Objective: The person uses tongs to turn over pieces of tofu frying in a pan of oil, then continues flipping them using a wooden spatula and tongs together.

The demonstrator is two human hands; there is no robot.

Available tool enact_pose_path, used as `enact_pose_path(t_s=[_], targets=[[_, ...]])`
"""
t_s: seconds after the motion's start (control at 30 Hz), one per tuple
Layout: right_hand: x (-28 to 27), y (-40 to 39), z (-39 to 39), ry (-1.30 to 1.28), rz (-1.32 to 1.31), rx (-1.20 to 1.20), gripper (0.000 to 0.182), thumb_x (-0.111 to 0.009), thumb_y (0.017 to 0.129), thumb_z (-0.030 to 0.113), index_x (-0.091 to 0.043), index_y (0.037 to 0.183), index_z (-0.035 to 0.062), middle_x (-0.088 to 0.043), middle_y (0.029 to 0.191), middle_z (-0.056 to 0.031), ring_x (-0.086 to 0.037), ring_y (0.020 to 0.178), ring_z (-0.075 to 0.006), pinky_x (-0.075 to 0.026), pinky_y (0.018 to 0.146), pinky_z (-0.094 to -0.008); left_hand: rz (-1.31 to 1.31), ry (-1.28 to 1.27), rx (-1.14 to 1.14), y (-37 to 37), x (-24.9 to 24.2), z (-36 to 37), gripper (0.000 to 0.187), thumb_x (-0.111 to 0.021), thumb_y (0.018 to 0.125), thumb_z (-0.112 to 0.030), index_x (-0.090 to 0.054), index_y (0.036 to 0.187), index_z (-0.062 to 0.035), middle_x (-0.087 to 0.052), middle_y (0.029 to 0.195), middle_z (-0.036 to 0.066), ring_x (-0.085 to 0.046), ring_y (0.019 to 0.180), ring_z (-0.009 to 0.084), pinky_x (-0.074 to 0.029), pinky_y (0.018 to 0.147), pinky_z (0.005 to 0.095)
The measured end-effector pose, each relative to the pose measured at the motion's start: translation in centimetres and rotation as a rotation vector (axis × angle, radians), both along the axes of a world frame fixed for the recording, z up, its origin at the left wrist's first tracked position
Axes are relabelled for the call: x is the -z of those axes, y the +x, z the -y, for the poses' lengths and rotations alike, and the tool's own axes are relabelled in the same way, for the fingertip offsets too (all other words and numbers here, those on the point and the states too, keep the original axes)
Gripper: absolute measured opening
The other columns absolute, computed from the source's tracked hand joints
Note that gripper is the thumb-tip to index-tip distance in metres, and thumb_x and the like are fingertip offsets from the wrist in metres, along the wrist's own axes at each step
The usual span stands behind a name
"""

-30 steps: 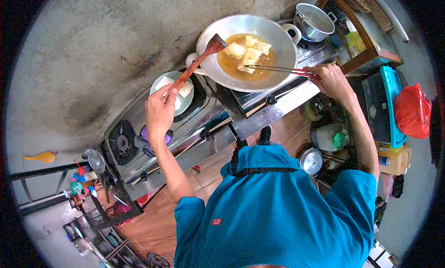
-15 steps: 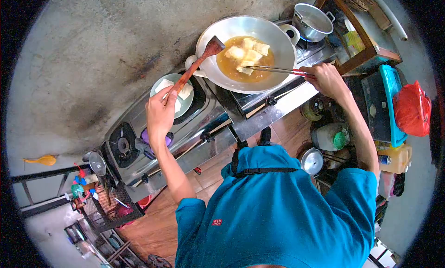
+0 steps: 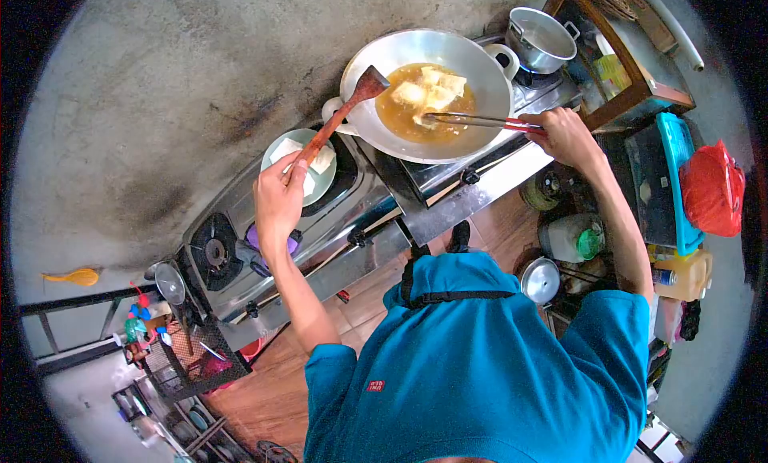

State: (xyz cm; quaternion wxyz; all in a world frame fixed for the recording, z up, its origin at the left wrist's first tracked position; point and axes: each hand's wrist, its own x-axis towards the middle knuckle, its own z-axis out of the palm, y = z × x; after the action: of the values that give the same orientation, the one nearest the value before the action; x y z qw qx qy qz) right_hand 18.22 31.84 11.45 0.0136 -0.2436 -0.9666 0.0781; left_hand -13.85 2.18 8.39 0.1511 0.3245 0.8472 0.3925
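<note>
My left hand (image 3: pixel 280 200) is closed around the handle of a wooden spatula (image 3: pixel 330 125). The spatula's dark blade hangs over the left rim of a large metal wok (image 3: pixel 436 45), above the oil. In my right hand (image 3: pixel 566 136) is a pair of metal tongs (image 3: pixel 484 121) with red handles. The tongs' tips reach into the brown bubbling oil (image 3: pixel 392 123), at the lower edge of several pale yellow food pieces (image 3: pixel 436 88). Below the spatula sits a pale plate (image 3: pixel 324 187) with white pieces (image 3: pixel 322 160), partly hidden by my left hand.
A lidless metal pot (image 3: pixel 542 39) stands over a blue flame right of the wok. An unlit burner (image 3: pixel 214 253) lies at the stove's left end, near a purple cloth-like item (image 3: pixel 254 237). A wooden-framed glass cabinet (image 3: pixel 628 55) and a red plastic bag (image 3: pixel 712 189) are at right.
The tongs' tips have shifted slightly in the oil, and the food piece beside them shows less above the surface. My left hand and the spatula hold almost the same place.
</note>
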Motion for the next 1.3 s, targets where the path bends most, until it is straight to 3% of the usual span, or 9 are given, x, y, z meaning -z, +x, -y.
enact_pose_path(t_s=[0.23, 0.43, 0.53, 0.73, 1.03, 1.3], targets=[[-1.8, 2.0, -2.1, -0.032, -0.043, 0.064, 0.03, -0.066, 0.079, 0.014, -0.067, 0.108, 0.0052, -0.066, 0.08, -0.021, -0.064, 0.076, -0.0349, -0.05, 0.072, -0.0414, -0.016, -0.054, -0.001, 0.2, -0.5, -0.5, 0.029, -0.061, 0.089, -0.02, -0.065, 0.109, 0.0015, -0.068, 0.082, 0.02, -0.065, 0.074, 0.0187, -0.049, 0.069, 0.0313], [-0.6, 3.0, -5.3, -0.102, -0.064, 0.084, 0.032, -0.067, 0.081, 0.016, -0.066, 0.11, 0.0028, -0.066, 0.082, -0.0234, -0.065, 0.071, -0.0333, -0.05, 0.07, -0.0402, -0.03, -0.044, 0.046, -0.1, 0.5, -0.9, 0.028, -0.06, 0.089, -0.021, -0.066, 0.107, -0.0004, -0.068, 0.087, 0.021, -0.068, 0.078, 0.0242, -0.05, 0.071, 0.0336], [0.4, 2.8, -5.5, -0.137, -0.07, 0.129, 0.03, -0.066, 0.081, 0.016, -0.067, 0.109, 0.003, -0.066, 0.083, -0.0226, -0.065, 0.072, -0.0341, -0.05, 0.069, -0.0408, -0.088, -0.066, 0.064, 0.1, 0.5, -0.8, 0.029, -0.06, 0.089, -0.022, -0.066, 0.108, -0.001, -0.068, 0.087, 0.021, -0.068, 0.078, 0.0239, -0.05, 0.071, 0.0335], [1.9, 2.0, -4.3, 0.028, -0.075, 0.084, 0.029, -0.067, 0.08, 0.016, -0.068, 0.107, 0.006, -0.066, 0.082, -0.0204, -0.064, 0.073, -0.0359, -0.05, 0.069, -0.0423, 0.004, -0.031, 0.008, 0.6, -0.3, -0.2, 0.028, -0.06, 0.089, -0.02, -0.066, 0.107, 0.0, -0.068, 0.083, 0.019, -0.066, 0.075, 0.0178, -0.049, 0.07, 0.0317], [1.1, 1.6, -4.1, -0.022, -0.14, 0.098, 0.03, -0.067, 0.08, 0.016, -0.067, 0.108, 0.0042, -0.067, 0.084, -0.0208, -0.065, 0.074, -0.0352, -0.051, 0.07, -0.0421, -0.026, -0.131, -0.03, 0.5, -0.6, 0.2, 0.03, -0.061, 0.089, -0.02, -0.065, 0.109, 0.002, -0.067, 0.076, 0.015, -0.061, 0.069, 0.0143, -0.048, 0.066, 0.0305], [1.8, -1.1, -2.1, -0.064, -0.164, 0.1, 0.03, -0.065, 0.079, 0.012, -0.067, 0.108, 0.0056, -0.067, 0.079, -0.0199, -0.066, 0.072, -0.034, -0.052, 0.068, -0.0417, 0.027, -0.015, -0.036, 0.7, -0.2, -0.2, 0.029, -0.061, 0.09, -0.019, -0.065, 0.109, 0.0017, -0.064, 0.074, 0.012, -0.057, 0.068, 0.0115, -0.048, 0.065, 0.0294]])
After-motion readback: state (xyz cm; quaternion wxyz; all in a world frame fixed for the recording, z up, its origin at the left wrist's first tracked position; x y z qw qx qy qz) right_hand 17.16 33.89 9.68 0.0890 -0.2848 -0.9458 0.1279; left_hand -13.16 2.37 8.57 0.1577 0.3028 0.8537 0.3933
